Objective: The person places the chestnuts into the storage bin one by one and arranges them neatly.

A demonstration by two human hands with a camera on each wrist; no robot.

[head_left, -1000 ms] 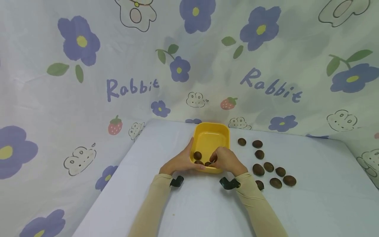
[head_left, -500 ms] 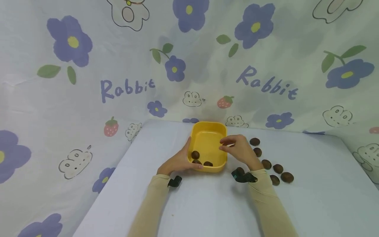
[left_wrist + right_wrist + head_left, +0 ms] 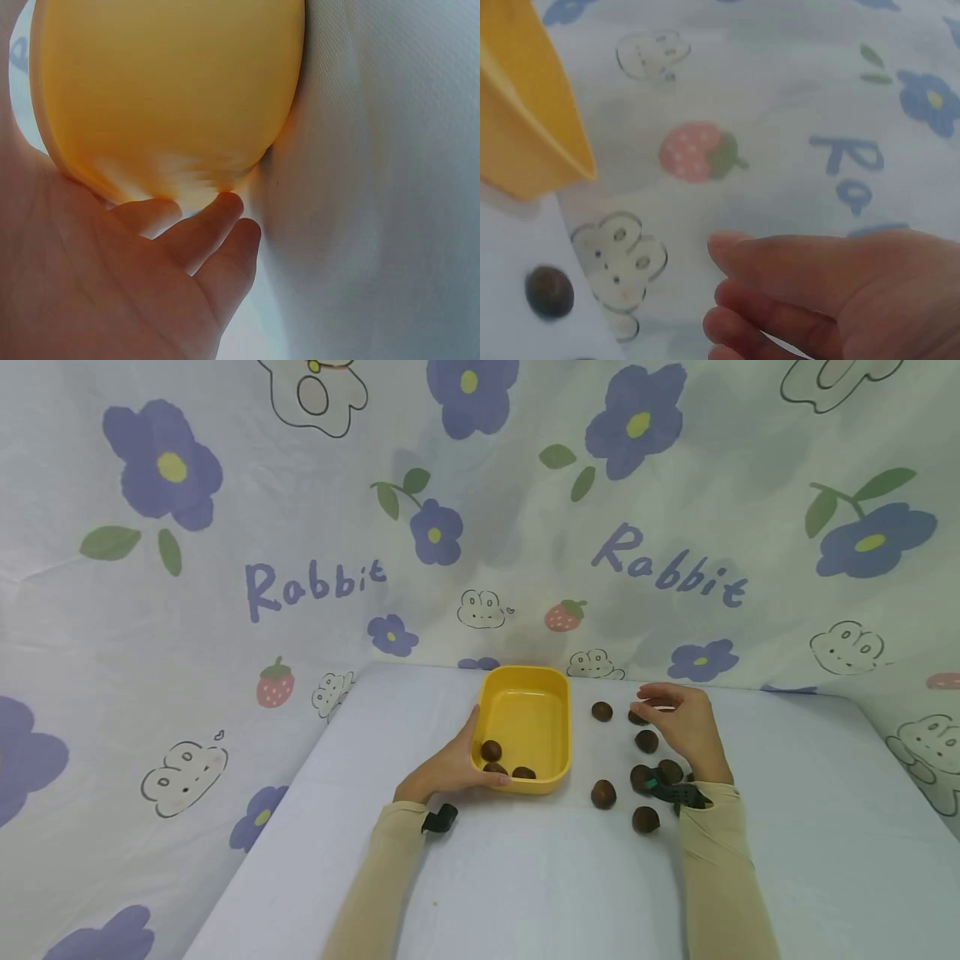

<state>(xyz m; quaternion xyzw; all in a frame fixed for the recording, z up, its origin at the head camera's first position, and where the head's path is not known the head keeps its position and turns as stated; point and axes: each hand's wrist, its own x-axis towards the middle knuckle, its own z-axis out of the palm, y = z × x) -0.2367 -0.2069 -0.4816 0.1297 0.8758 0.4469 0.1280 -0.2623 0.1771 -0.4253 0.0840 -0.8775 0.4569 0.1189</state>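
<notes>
In the head view, my left hand point(image 3: 444, 767) holds a yellow plastic box point(image 3: 561, 735) at its near left corner, the thumb across the front rim. Its fingertips touch the outer wall of the box point(image 3: 172, 82) in the left wrist view. Inside, three brown chestnuts point(image 3: 491, 751) lie at the near end. To the right, my right hand point(image 3: 686, 725) hovers over loose chestnuts, thumb and fingers apart and bent, with nothing seen between them. One chestnut point(image 3: 638, 717) shows partly beneath its fingertips; whether they touch it I cannot tell.
Several chestnuts point(image 3: 647, 742) are scattered on the white tabletop point(image 3: 540, 877) right of the box, some partly hidden by the right wrist and its dark strap point(image 3: 678, 792). One chestnut point(image 3: 602, 712) lies near the box's right side. A flower-and-rabbit printed cloth point(image 3: 525, 527) hangs behind.
My right hand has come out of the box, where a chestnut now lies free of its fingers, and moved right over the loose chestnuts. The left hand keeps its hold on the box.
</notes>
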